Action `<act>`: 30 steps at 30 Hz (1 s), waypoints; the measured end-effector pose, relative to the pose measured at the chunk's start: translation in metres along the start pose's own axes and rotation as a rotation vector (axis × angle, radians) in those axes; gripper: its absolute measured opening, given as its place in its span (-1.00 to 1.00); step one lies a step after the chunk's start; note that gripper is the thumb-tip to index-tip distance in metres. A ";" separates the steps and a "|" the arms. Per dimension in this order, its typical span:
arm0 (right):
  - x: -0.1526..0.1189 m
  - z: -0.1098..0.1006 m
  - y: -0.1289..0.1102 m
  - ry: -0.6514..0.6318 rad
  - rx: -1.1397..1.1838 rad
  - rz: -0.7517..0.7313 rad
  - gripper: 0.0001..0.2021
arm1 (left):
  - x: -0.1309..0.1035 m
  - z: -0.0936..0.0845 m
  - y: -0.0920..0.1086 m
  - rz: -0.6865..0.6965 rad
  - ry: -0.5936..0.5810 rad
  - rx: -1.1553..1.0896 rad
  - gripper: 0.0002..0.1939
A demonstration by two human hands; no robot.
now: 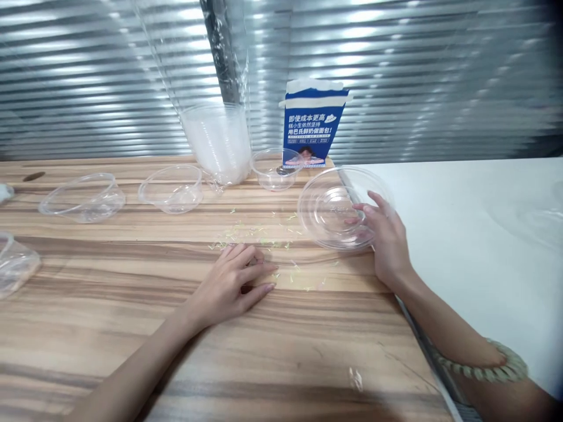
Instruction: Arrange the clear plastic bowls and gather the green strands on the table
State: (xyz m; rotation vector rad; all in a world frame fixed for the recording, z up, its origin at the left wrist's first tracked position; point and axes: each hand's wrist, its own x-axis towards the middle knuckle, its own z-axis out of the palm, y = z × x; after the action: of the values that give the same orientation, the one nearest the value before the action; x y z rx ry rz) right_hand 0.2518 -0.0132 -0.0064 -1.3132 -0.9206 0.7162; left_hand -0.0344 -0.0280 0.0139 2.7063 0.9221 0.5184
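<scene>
My left hand (240, 278) rests on the wooden table (281, 351), fingers apart and curled slightly, beside small yellow-green shreds (264, 240) scattered on the wood. Nothing shows in its grasp. My right hand (387, 237) is at the right side of a large round clear plastic bowl (336, 211); its fingers are spread over the rim and partly seen through the plastic, and it wears a pale coiled band on the wrist. Behind the large bowl stands a smaller clear bowl (277, 173).
Two clear bowls (88, 202) (173, 190) stand at the back left, another (15, 266) at the left edge. A bagged stack of clear containers (220, 140) and a blue box (310, 126) stand at the back. A white surface (475, 246) adjoins on the right.
</scene>
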 end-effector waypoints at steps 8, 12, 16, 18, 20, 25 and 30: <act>0.002 0.009 0.000 -0.002 0.000 -0.071 -0.53 | 0.010 0.006 -0.004 0.074 0.055 0.028 -0.78; 0.006 0.009 0.002 -0.008 -0.015 -0.154 -0.59 | 0.024 0.013 -0.024 0.157 0.034 -0.082 -0.80; 0.013 0.005 0.004 0.005 -0.048 -0.180 -0.57 | 0.042 0.023 -0.043 0.152 -0.010 -0.216 -0.83; 0.014 0.004 0.003 0.014 -0.060 -0.187 -0.56 | 0.046 0.027 -0.047 0.139 -0.017 -0.264 -0.83; 0.015 0.004 0.002 0.015 -0.061 -0.194 -0.57 | 0.046 0.029 -0.048 0.124 -0.007 -0.278 -0.81; 0.018 0.006 0.007 0.000 -0.060 -0.209 -0.57 | 0.041 0.031 -0.042 0.114 0.038 -0.174 -0.80; 0.020 0.006 0.012 -0.001 -0.075 -0.222 -0.57 | 0.040 0.028 -0.030 0.108 0.126 -0.060 -0.78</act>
State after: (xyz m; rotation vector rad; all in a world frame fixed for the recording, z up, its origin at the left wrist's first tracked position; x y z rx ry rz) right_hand 0.2571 0.0082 -0.0148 -1.2519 -1.0833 0.5143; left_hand -0.0098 0.0175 -0.0109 2.7059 0.7791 0.7339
